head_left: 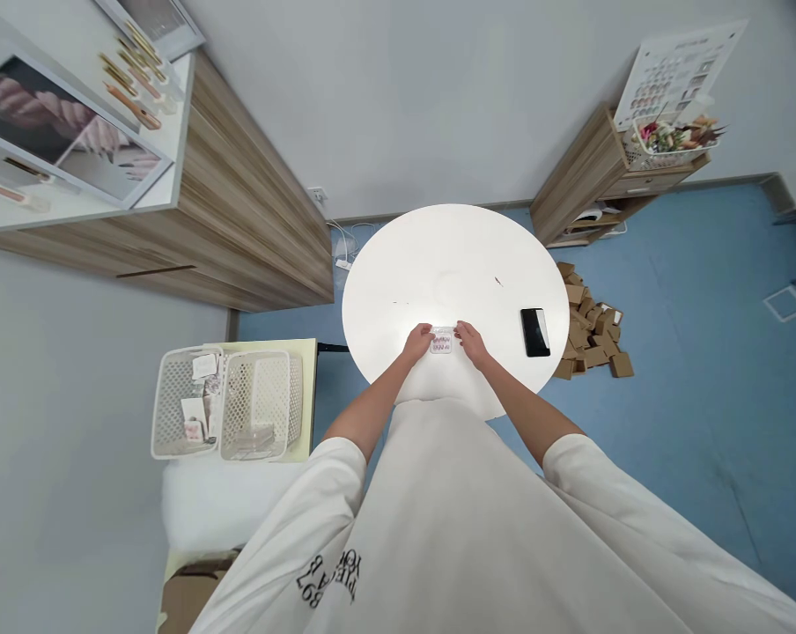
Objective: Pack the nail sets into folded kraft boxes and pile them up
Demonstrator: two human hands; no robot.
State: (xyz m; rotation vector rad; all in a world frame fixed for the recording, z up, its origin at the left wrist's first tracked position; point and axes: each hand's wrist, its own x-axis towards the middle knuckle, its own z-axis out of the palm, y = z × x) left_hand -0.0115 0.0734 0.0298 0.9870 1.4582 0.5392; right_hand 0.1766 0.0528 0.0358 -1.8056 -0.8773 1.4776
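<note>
A small clear case of press-on nails (441, 341) is at the near part of the round white table (451, 242), with pinkish nails in two rows inside. My left hand (419, 339) grips its left edge, fingers closed and bent. At the upper right edge, my right hand (469, 340) grips the same case between thumb and fingers. The fingertips partly cover the sides of the case. Whether the case rests on the tabletop or is slightly raised, I cannot tell.
A black phone (535, 332) lies on the table's right side. White baskets (256, 405) stand on a side table at left. Small cardboard boxes (593, 326) are heaped on the floor at right. Wooden cabinets (259, 194) line the wall.
</note>
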